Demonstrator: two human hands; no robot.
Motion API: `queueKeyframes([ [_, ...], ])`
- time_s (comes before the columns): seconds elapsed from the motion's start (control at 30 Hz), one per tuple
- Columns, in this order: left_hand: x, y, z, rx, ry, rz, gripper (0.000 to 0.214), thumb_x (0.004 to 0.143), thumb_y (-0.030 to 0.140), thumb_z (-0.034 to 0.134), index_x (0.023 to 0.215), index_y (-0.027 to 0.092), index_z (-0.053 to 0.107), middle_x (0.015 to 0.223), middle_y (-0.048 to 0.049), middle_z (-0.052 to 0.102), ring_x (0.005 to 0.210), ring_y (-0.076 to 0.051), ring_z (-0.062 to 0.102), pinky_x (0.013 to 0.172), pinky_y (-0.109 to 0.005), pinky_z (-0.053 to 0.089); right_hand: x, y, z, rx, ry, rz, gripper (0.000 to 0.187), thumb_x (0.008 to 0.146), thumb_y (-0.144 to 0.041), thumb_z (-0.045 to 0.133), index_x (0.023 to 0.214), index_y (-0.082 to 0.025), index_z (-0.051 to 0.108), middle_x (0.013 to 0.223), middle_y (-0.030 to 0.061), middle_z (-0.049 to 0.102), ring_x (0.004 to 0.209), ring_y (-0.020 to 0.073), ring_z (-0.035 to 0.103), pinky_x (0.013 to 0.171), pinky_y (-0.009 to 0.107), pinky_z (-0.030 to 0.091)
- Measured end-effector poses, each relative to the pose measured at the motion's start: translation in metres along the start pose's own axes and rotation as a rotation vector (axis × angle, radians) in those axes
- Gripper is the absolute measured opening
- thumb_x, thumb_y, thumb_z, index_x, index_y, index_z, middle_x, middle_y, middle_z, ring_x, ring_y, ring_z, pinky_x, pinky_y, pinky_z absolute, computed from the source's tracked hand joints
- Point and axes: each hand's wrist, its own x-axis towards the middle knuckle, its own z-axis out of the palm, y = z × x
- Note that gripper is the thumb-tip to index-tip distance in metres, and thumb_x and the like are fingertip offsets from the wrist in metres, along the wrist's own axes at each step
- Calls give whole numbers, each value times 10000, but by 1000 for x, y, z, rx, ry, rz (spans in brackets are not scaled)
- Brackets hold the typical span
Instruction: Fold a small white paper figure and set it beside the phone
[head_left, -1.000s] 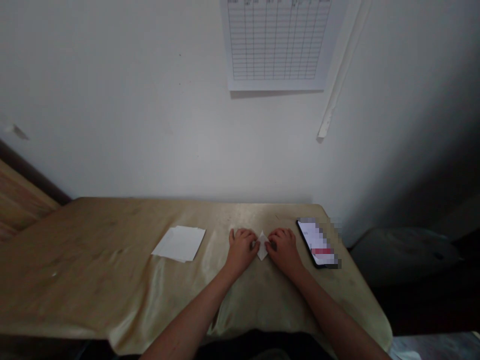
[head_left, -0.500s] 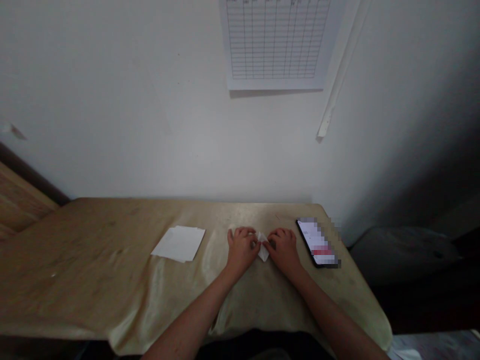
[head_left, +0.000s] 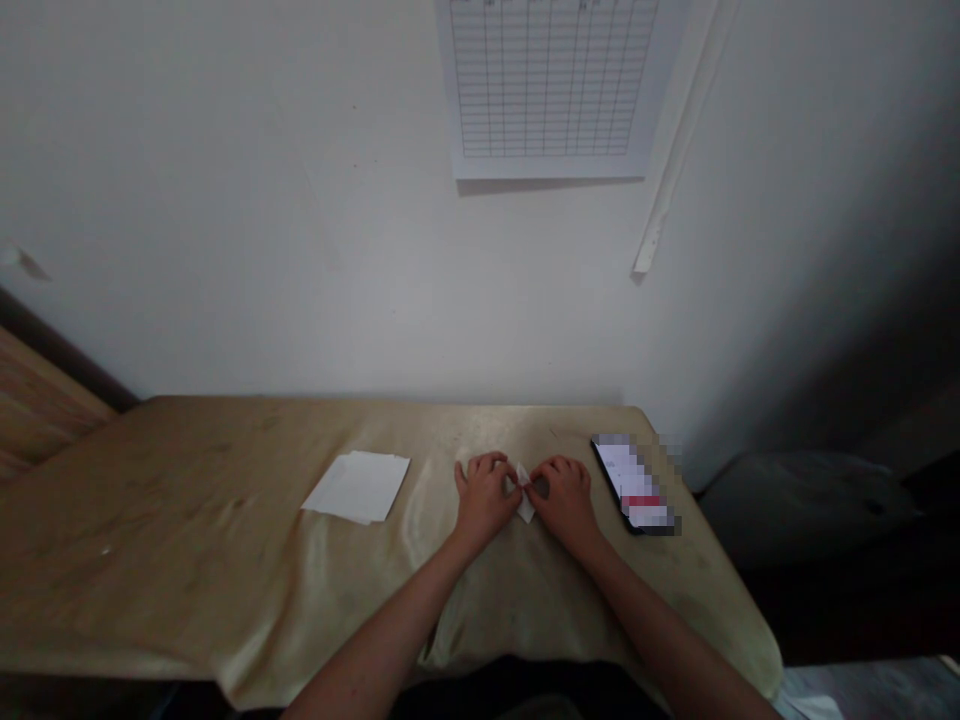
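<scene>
A small folded piece of white paper [head_left: 526,509] lies on the cloth-covered table between my two hands. My left hand [head_left: 487,490] pinches its left side between thumb and forefinger, the other fingers curled outward. On the opposite side, my right hand [head_left: 562,492] grips the paper the same way, thumb and fingertip close to those of the left. Fingertips cover the paper's middle, so its exact folds are partly hidden. Off to the left of my hands rests a stack of white paper sheets [head_left: 358,487], slightly uneven at the edges.
A phone [head_left: 634,485] with a lit, partly blurred screen lies right of my right hand. The table [head_left: 187,530] has a wrinkled gold cloth and meets a white wall. A printed grid sheet [head_left: 551,90] hangs above. Dark items stand beyond the right edge.
My fingertips have drawn slightly closer together on the folded paper, which shows narrower between them. The paper stack and the phone stay where they were.
</scene>
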Motion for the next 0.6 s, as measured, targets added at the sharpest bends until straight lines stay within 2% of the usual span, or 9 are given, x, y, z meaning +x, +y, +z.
queueKeyframes([
  [0.6,-1,3,-3,17,-42,-8,253,791,228,654,1038,275,686,1329,-36,608,1294,-276,470,1186,-664,69,0,1,-1,15,-37,15,125,800,-250,661,915,-229,707,1018,59,651,1066,247,521,1051,405,289],
])
